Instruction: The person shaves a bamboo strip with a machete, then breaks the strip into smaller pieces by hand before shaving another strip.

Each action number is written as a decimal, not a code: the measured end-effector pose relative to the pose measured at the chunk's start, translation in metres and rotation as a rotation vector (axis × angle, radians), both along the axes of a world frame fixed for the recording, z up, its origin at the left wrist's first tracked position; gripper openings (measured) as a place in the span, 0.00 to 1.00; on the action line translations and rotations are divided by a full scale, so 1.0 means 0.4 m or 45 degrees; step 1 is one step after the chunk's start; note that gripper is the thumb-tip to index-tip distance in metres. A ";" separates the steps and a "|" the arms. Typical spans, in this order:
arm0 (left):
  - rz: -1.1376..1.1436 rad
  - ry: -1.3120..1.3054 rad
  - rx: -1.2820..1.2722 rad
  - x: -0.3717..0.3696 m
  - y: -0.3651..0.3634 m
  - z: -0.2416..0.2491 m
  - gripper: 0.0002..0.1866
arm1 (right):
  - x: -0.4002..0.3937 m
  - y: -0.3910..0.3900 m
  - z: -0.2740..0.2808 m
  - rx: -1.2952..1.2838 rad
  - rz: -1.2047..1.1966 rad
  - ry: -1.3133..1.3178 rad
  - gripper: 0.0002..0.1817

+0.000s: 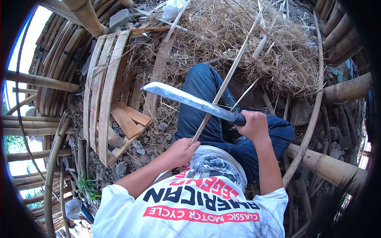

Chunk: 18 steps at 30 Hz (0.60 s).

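Observation:
My right hand (254,125) is closed round the dark handle of a machete (186,100), whose broad blade points to the left over my knees. A long thin bamboo strip (231,71) runs from my left hand (179,154) up and away to the far right. The fingers of that hand pinch its near end, close to my shirt. Midway along, the blade crosses the strip and overlaps it in this view. A thinner pale sliver (247,93) sticks out beside the strip, just above the machete's handle end.
A slatted wooden crate (109,87) lies to my left on stony ground. Ahead spreads a heap of dry shavings (222,33) with loose sticks. Bamboo poles (329,164) close in on the right, and a bamboo fence (35,123) stands at the left.

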<state>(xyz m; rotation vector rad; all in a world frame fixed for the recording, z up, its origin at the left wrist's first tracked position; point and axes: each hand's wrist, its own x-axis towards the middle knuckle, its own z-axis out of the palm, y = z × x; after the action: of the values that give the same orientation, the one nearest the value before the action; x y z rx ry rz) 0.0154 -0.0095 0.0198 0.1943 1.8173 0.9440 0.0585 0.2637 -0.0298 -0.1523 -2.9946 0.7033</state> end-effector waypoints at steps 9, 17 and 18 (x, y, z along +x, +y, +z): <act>-0.077 -0.053 -0.012 0.011 0.011 -0.005 0.22 | 0.048 -0.076 0.012 -0.060 0.062 -0.049 0.15; -0.008 -0.071 -0.064 0.002 0.002 0.005 0.23 | 0.018 -0.020 -0.015 -0.012 -0.051 -0.024 0.15; -0.011 -0.068 -0.062 0.002 0.001 -0.002 0.23 | 0.023 -0.030 -0.009 0.007 -0.077 -0.039 0.15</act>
<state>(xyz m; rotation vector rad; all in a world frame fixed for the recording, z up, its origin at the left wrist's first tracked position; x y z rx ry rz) 0.0160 -0.0090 0.0192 0.1453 1.7869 0.8894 0.0677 0.2518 -0.0334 -0.2543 -3.0064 0.6923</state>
